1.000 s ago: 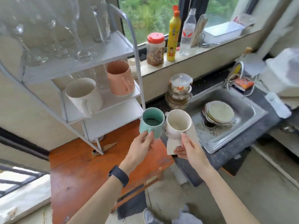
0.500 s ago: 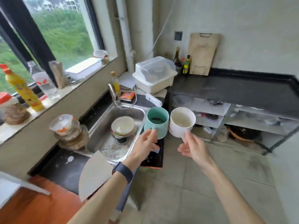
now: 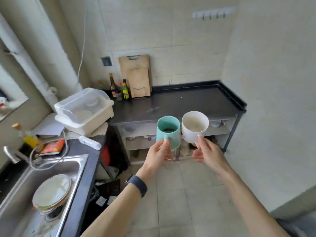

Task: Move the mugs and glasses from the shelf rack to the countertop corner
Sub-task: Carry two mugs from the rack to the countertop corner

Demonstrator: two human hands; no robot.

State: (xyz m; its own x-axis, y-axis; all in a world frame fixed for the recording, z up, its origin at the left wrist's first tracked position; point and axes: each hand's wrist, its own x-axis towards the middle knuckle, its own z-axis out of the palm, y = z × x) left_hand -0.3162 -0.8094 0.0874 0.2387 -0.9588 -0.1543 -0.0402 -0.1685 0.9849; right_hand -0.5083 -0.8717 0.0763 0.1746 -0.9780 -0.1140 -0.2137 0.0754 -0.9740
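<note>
My left hand [image 3: 159, 153] grips the handle of a teal mug [image 3: 168, 131], which is upright with something dark at its bottom. My right hand [image 3: 207, 153] pinches the handle of a white mug [image 3: 195, 128], also upright. The two mugs hang side by side in the air, almost touching, in front of the near edge of a black countertop [image 3: 184, 101] that runs into the wall corner at the right. The shelf rack is out of view.
Cutting boards [image 3: 136, 77] and sauce bottles [image 3: 125, 89] stand at the counter's back left. A lidded plastic dish box [image 3: 83, 108] sits left of it. A steel sink [image 3: 25, 199] holding stacked plates [image 3: 52, 192] fills the lower left. Open shelves lie under the counter.
The view has swung right from the rack, past the sink, to the black counter. Both hands have kept hold of their mugs and carried them toward the counter's edge.
</note>
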